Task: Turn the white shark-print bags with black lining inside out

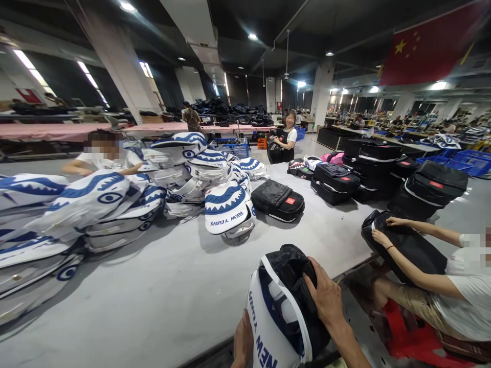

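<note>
Gaping bag [264,322] at the counter's [184,296] near edge, work on it apparently unfinished.
Right hand [326,294] clamps its black side; left hand [243,340] braces the white front, its grip too hidden to tell. White bags [88,199] pile up on the left, black bags [333,179] farther right; whether these are done, I cannot tell. Pale, smooth counter; around it, pillars [111,61], ceiling lights [127,7] and 1 red flag [429,46].

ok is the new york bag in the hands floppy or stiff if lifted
The bag probably sags at its black fabric, which is creased and bunched. Its white panel likely flexes less, since it holds a smooth curve.
</note>
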A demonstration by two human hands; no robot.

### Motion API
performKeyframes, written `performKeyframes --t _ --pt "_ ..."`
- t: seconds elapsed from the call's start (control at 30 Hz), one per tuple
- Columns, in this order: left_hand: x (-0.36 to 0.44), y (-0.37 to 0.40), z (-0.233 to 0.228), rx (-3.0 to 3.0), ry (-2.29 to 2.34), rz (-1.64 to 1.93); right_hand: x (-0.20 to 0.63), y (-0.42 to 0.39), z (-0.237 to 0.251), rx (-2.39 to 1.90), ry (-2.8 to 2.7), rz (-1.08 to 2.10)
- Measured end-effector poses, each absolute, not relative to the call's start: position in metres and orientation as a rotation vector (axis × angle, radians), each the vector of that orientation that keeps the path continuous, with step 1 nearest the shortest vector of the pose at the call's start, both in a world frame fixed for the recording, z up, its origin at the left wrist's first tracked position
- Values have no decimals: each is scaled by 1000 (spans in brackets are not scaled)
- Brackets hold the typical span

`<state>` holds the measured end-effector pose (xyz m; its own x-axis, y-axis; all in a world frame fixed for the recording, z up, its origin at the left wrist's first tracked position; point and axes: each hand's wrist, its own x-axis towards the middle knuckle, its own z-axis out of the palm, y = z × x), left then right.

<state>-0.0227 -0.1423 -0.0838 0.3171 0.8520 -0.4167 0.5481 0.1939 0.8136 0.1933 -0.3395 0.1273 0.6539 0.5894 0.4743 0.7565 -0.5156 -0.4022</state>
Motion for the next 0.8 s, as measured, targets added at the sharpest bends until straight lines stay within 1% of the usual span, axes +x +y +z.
performKeyframes --t 0.17,0.33,0.43,0.5,0.57,0.63,0.73,0.8 --pt "-25 -143 -79 1539 1322 253 193 -339 128 -2281 -1037 -369" --pt "-29 -133 -56 1676 1445 202 196 -337 126 -2303 -1010 -360" --pt "-33 -118 -31 1857 1418 432 198 -335 127 -2301 -1001 -352" --pt "-33 -110 -10 1987 1308 614 198 -333 128 -2292 -1013 -340" --pt "-29 -108 15 2109 1155 687 198 -331 131 -2292 -1036 -333" --pt "-21 -113 41 2228 962 609 198 -328 132 -2298 -1052 -352" --pt "-3 -127 70 2339 525 254 198 -322 133 -2310 -1042 -405" --pt "8 -134 79 2329 228 41 199 -319 133 -2320 -1035 -410"
